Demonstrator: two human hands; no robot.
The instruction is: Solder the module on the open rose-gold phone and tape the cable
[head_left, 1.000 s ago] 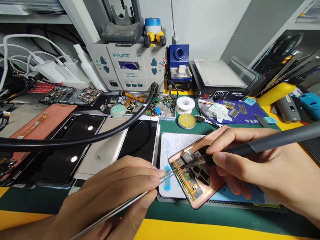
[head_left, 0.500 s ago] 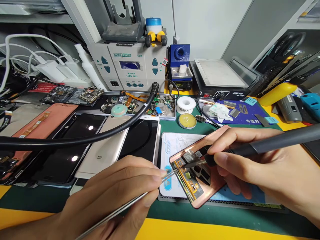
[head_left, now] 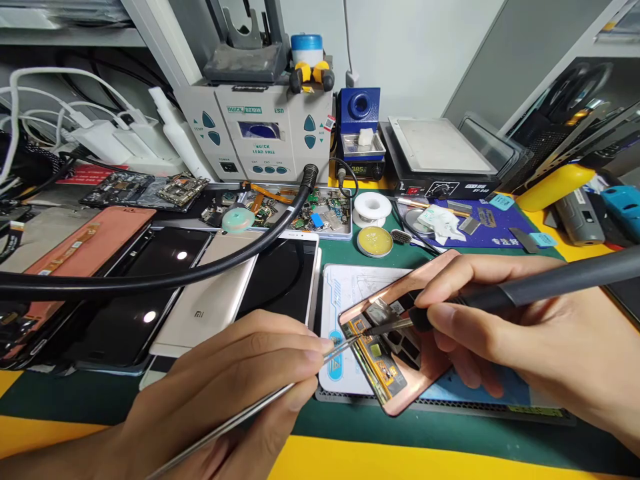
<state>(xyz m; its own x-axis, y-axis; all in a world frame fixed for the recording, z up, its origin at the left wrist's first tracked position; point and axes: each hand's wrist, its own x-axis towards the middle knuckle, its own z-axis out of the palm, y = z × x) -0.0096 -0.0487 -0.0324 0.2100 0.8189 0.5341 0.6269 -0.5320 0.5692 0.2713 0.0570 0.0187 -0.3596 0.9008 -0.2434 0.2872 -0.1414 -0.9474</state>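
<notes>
Green and yellow surfacing covers the desk (head_left: 440,453). At its rear stands a hot-air station (head_left: 260,160); its black hose (head_left: 125,287) arcs above the phones (head_left: 200,327) and restricts access from the left. Copper-backed and slim, the display panel (head_left: 410,387) lies askew over a white-and-blue mat (head_left: 335,280), partly beneath the right hand (head_left: 530,327). Handling: the panel appears light and stiff, probably liable to crack if flexed, with a smooth backing likely to slip. Grasp opposite outer edges only. The right hand pinches a soldering iron (head_left: 560,283) between thumb and fingers; whether its lower fingers also grip the panel cannot be told. The left hand (head_left: 240,373) pinches steel tweezers (head_left: 260,407). Beyond the mat sit a white spool (head_left: 373,208) and a tin of yellow paste (head_left: 375,241). Both tool tips converge at the orange flex circuit (head_left: 384,373), obstructing that end; keep finger pressure off its exposed components.
</notes>
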